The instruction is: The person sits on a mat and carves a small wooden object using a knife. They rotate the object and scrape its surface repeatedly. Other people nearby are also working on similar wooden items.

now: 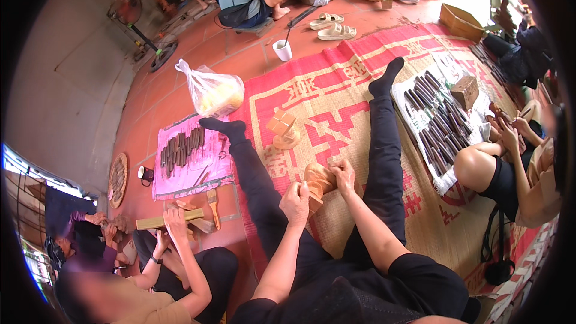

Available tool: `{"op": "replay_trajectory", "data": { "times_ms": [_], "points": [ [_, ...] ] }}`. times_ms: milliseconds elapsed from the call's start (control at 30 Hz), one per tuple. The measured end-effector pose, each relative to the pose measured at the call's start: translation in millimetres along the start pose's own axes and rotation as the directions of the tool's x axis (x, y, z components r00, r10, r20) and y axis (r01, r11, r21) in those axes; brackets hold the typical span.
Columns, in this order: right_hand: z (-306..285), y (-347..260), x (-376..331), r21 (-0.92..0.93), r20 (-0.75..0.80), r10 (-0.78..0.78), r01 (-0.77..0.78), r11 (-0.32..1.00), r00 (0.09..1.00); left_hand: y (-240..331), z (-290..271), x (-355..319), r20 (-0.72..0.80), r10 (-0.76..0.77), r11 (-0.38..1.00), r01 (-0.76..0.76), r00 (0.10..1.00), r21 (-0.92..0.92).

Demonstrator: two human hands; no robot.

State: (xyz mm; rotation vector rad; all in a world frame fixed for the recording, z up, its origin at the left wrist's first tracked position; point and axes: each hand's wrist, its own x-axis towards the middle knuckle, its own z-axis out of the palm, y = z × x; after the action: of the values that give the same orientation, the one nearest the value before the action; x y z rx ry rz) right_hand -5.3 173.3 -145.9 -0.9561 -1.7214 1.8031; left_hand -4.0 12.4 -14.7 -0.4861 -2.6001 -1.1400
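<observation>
Between my thighs, on the woven mat (336, 228), lies a carved piece of light wood (320, 175) with rounded, grooved forms and a squarer block part at its near end. My left hand (295, 204) is closed in a fist against its left side; whatever the fingers hold is too small to make out. At the right end of the wood, my right hand (343, 175) is also closed, its fingertips near the carved surface, and what it grips is hidden. A second wooden piece (282, 123), a block above a rounded part, rests between my shins.
Rows of carving tools lie on a pink cloth (162, 187) at left and a white cloth (441, 175) at right. Beyond my left foot sits a plastic bag (217, 93). A white cup (282, 50) and sandals (336, 32) stand farther off. People work on both sides.
</observation>
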Motion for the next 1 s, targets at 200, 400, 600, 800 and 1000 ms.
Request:
{"op": "replay_trajectory", "data": {
  "times_ms": [200, 400, 600, 800, 1000],
  "points": [
    [3.0, -2.4, -30.4, -0.031, 0.094, -0.032, 0.035, 0.999, 0.995, -4.0, 0.6, 6.4, 0.032, -0.036, 0.999, 0.035, 0.999, 0.022],
    [-0.8, 7.9, 0.0, 0.120, -0.033, 0.182, -0.177, 0.977, 0.983, 3.1, -3.3, 7.5, 0.028, -0.050, 0.999, 0.049, 0.998, 0.014],
    [-0.6, 19.1, -31.6, 0.108, 0.065, 0.081, -0.087, 0.990, 0.995, -2.2, -0.4, 15.7, 0.029, -0.107, 0.993, 0.108, 0.994, -0.039],
    [-5.5, 1.4, -6.0, 0.165, -0.053, 0.305, -0.293, 0.942, 0.951, -11.5, -2.4, 14.5, 0.006, -0.143, 0.989, 0.143, 0.990, 0.024],
    [7.7, 4.7, -43.5, 0.289, 0.053, 0.004, -0.019, 0.957, 0.999, -24.0, -3.9, 21.5, -0.005, -0.303, 0.943, 0.299, 0.953, -0.147]
  ]
}}
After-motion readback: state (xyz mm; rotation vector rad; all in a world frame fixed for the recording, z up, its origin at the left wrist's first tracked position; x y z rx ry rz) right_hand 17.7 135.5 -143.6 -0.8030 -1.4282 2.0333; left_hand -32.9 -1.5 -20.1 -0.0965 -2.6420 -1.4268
